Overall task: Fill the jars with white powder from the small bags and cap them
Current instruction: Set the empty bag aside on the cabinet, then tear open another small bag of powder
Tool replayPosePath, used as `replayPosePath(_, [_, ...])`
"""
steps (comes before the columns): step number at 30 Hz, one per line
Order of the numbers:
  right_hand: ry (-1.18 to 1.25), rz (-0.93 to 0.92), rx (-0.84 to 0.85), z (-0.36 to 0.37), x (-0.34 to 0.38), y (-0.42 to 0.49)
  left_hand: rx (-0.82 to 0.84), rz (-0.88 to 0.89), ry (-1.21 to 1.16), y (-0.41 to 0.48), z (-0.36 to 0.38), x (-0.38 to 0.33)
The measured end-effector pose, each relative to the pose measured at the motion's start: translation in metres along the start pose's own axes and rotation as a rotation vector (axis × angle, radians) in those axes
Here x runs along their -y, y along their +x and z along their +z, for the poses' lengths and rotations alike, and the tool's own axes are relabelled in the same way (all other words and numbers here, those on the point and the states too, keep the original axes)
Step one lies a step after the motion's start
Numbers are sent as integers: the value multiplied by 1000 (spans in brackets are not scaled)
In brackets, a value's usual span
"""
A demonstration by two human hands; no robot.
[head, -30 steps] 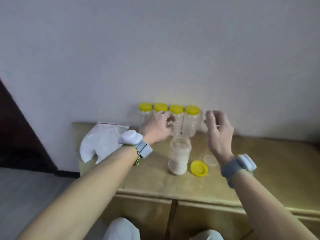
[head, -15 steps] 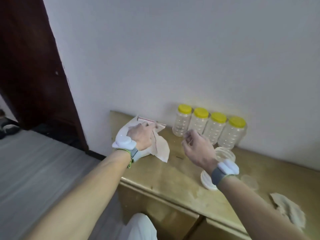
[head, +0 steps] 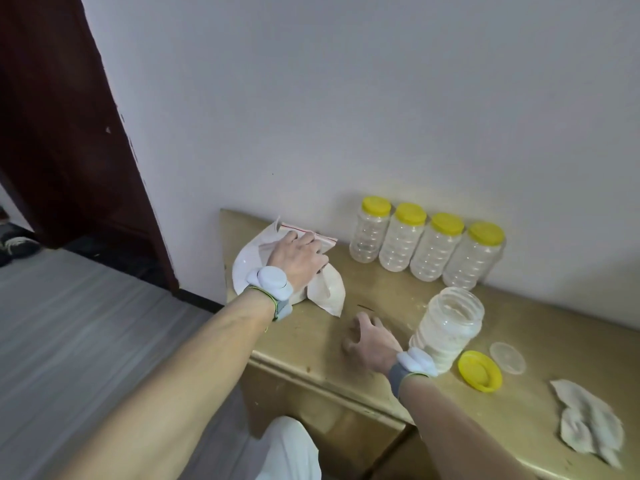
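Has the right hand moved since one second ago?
Yes. The right hand crossed from right of the open jar to its left, down to the table.
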State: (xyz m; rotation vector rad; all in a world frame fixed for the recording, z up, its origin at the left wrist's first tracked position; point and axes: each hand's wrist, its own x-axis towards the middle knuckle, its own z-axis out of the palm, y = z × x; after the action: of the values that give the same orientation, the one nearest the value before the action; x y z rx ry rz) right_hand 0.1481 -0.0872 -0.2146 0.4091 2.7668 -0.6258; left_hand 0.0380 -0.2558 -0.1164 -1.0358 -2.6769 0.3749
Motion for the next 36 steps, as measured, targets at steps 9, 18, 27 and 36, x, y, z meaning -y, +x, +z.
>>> replayPosePath(9, [239,-37,-44,-25,3,-14,-4,-197,-311,21,-53,-28])
replayPosePath(18, [544,-76,-221,-49,-13,-59,287,-337,-1027,12,-57,-62])
replayPosePath(27, [798,-80,-313,-45,-28,-80,502,-387,-1564,-15,-40,-90])
replayPosePath(36, [946,-64,-317,-50,-34,-91,480,-327,-1439,-9,-28,-101])
